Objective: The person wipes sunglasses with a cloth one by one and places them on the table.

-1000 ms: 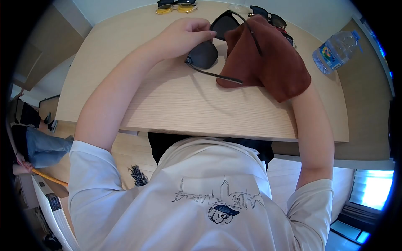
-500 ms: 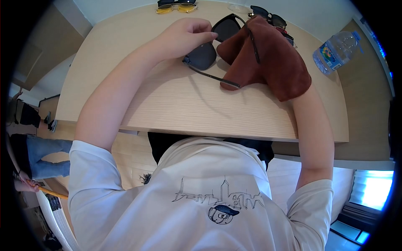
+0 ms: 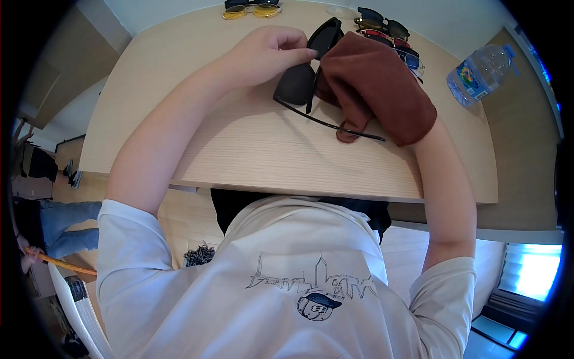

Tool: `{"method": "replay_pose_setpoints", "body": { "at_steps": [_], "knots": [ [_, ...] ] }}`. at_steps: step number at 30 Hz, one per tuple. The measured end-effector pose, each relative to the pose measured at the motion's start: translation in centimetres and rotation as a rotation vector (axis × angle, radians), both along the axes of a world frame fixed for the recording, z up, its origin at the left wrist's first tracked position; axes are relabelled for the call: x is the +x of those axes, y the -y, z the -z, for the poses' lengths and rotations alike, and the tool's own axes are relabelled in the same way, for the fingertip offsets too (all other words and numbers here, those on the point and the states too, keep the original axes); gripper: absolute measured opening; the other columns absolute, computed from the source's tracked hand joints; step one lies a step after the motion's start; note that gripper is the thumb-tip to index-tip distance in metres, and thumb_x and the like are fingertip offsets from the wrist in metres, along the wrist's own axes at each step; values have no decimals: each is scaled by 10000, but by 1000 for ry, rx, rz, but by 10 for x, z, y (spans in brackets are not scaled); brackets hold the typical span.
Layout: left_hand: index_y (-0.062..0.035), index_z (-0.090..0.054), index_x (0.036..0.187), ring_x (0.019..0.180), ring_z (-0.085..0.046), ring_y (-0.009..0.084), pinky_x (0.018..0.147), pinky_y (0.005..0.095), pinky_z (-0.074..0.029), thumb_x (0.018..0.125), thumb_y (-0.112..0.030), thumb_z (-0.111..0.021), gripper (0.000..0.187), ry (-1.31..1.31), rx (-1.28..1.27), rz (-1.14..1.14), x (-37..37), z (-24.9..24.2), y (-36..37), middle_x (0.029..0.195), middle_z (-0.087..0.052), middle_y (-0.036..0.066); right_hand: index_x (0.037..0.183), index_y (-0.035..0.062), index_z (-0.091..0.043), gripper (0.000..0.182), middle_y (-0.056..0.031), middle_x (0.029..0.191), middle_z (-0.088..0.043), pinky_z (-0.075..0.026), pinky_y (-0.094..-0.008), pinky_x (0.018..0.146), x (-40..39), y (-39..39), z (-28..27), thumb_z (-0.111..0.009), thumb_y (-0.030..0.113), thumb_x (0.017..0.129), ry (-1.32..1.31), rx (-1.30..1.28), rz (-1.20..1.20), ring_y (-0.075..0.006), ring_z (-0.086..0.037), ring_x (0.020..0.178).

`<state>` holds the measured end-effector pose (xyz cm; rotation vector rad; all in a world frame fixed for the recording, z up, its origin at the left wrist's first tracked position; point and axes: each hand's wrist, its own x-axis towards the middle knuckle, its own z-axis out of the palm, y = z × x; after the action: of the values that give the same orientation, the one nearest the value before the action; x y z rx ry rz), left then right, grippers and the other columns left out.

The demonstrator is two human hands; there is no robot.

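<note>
Between thumb and fingers, my left hand (image 3: 272,54) pinches a pair of black sunglasses (image 3: 297,84) near the bridge. The dark lenses are tilted, one above the other, and a thin arm of the frame stretches toward the lower right across the cloth's edge. A reddish-brown cloth (image 3: 385,90) drapes over my right hand and covers its fingers; only the wrist and forearm show. The cloth's left edge touches the sunglasses at the upper lens and hinge.
More sunglasses (image 3: 382,25) lie at the table's back right, partly behind the cloth. Yellow-lensed glasses (image 3: 251,11) are at the back left. A water bottle (image 3: 481,73) stands at the right edge of the wooden table (image 3: 251,155). Other people (image 3: 66,224) are at far left.
The sunglasses have turned and shifted slightly right, their lower arm reaching farther right. The cloth has moved down off the upper arm, uncovering more of the glasses behind.
</note>
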<state>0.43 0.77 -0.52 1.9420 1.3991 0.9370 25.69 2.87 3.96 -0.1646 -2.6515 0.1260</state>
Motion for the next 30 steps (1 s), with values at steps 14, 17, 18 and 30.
{"method": "replay_pose_setpoints", "body": {
  "at_steps": [14, 17, 18, 30],
  "knots": [
    [-72, -722, 1071, 912, -626, 78, 857, 254, -485, 966, -313, -784, 271, -1, -78, 83, 6, -9, 12, 930, -692, -9, 963, 95, -694, 291, -84, 955, -693, -572, -393, 812, -3, -9, 13, -808, 141, 699, -53, 222, 84, -304, -684, 950],
    [-75, -725, 1117, 930, -640, 81, 873, 259, -491, 944, -342, -810, 329, -68, -110, 47, 6, -11, 10, 974, -723, 9, 956, 89, -695, 248, -90, 945, -688, -574, -404, 814, -4, -9, 15, -786, 116, 728, -80, 243, 101, -316, -681, 944],
    [-75, -725, 1117, 930, -640, 81, 873, 259, -491, 944, -342, -810, 329, -68, -110, 47, 5, -10, 8, 974, -723, 9, 956, 89, -695, 248, -90, 945, -688, -574, -404, 814, -5, -9, 15, -786, 116, 728, -80, 243, 101, -316, -681, 944],
    [-124, -736, 1144, 839, -605, 29, 777, 220, -492, 958, -381, -792, 322, 375, -96, -130, 0, -12, 4, 909, -663, -67, 760, 50, -587, 381, -133, 864, -656, -550, -433, 792, 1, -12, 11, -878, 188, 557, -124, -203, 160, -363, -651, 899]
  ]
}}
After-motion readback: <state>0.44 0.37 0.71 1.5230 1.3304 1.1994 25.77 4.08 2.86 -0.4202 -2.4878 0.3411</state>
